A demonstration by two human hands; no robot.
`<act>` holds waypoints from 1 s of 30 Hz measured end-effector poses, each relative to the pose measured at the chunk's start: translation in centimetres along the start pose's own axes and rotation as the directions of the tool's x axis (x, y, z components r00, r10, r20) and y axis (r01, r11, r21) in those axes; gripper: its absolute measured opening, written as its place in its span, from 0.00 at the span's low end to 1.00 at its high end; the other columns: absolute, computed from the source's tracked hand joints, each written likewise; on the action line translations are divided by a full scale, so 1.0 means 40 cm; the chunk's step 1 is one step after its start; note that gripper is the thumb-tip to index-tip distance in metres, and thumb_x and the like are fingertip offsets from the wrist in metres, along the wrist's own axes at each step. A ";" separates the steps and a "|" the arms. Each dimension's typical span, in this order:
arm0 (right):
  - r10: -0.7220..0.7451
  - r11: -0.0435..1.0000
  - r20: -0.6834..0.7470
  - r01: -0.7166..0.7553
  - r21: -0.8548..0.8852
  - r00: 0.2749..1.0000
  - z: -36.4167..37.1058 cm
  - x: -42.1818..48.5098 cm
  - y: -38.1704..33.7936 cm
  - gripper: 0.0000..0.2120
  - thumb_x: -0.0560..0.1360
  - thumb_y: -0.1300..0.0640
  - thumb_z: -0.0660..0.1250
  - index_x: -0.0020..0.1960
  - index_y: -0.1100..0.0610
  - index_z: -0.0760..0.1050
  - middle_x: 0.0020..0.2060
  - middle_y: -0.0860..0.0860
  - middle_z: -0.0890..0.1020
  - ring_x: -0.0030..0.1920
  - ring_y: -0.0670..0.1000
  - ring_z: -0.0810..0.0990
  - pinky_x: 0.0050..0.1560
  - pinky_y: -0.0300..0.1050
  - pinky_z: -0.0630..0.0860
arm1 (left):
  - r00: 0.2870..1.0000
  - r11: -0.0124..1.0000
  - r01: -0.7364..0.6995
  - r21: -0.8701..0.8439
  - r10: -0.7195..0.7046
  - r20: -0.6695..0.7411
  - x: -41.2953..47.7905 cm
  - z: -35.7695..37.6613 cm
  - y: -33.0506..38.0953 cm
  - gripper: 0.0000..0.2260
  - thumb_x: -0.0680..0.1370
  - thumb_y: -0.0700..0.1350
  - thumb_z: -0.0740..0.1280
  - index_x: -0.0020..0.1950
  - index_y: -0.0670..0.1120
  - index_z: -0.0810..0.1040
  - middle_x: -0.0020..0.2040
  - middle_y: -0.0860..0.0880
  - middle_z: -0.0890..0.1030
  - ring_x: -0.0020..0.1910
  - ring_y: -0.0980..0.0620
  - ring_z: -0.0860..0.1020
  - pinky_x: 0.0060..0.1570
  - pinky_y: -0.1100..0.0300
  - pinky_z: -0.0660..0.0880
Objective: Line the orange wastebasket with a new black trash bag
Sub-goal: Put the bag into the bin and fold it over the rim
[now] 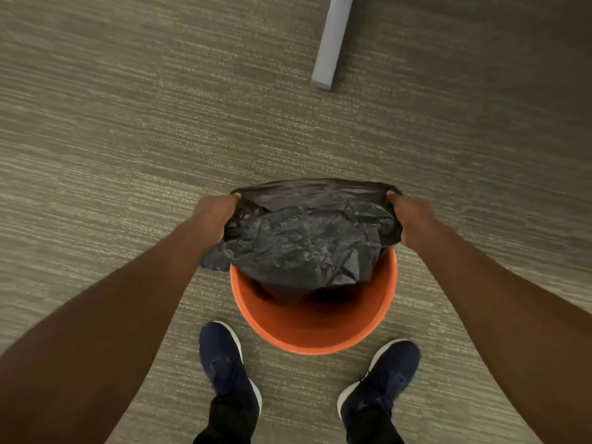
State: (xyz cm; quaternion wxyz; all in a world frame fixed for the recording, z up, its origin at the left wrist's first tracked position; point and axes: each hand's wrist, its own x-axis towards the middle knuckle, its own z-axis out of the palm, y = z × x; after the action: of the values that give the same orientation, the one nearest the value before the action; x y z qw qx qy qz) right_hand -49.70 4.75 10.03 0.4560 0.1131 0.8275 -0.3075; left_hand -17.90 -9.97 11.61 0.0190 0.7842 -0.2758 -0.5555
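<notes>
The round orange wastebasket (315, 328) stands on the carpet between my feet. A crumpled black trash bag (307, 238) is stretched above its far half, its lower part hanging down into the basket. My left hand (215, 217) grips the bag's left edge and my right hand (413, 221) grips its right edge, both fists closed on the plastic. The bag's mouth is pulled wide between them. The near half of the orange rim and inner wall shows bare; the far rim is hidden under the bag.
Striped grey-green carpet (128, 139) covers the floor. A grey furniture leg (330, 43) stands at the upper right. My dark blue shoes, left (224, 360) and right (384, 376), sit just behind the basket.
</notes>
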 end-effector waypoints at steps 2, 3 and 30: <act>0.000 0.998 -0.009 0.000 -0.068 1.000 0.008 0.011 0.011 0.23 0.70 0.45 0.76 0.56 0.60 0.80 0.50 0.57 0.85 0.46 0.59 0.85 0.48 0.52 0.84 | 0.999 0.998 0.016 0.057 -0.018 0.036 0.002 0.016 -0.014 0.14 0.77 0.47 0.73 0.54 0.38 0.82 0.47 0.40 0.84 0.43 0.42 0.83 0.46 0.48 0.83; 0.010 0.996 -0.006 -0.011 -0.092 1.000 0.010 0.021 0.020 0.22 0.70 0.45 0.76 0.56 0.60 0.80 0.50 0.57 0.85 0.46 0.58 0.85 0.45 0.50 0.83 | 0.998 0.996 0.026 0.083 -0.031 0.057 0.008 0.023 -0.024 0.11 0.78 0.45 0.72 0.52 0.37 0.81 0.46 0.39 0.83 0.40 0.43 0.82 0.42 0.50 0.82; 0.214 0.745 0.287 0.034 -0.666 0.934 -0.189 -0.182 0.213 0.05 0.80 0.59 0.65 0.49 0.60 0.78 0.39 0.55 0.82 0.37 0.51 0.79 0.38 0.43 0.74 | 0.928 0.996 0.080 0.029 -0.085 0.362 -0.189 -0.100 -0.384 0.10 0.79 0.36 0.69 0.60 0.39 0.76 0.29 0.49 0.81 0.22 0.55 0.75 0.24 0.64 0.73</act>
State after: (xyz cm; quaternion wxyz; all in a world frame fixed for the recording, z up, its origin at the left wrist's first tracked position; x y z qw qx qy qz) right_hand -46.83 16.74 15.54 0.6184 -0.0708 0.7826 0.0129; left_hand -9.82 5.37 14.49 -0.0611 0.6792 -0.2453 -0.6891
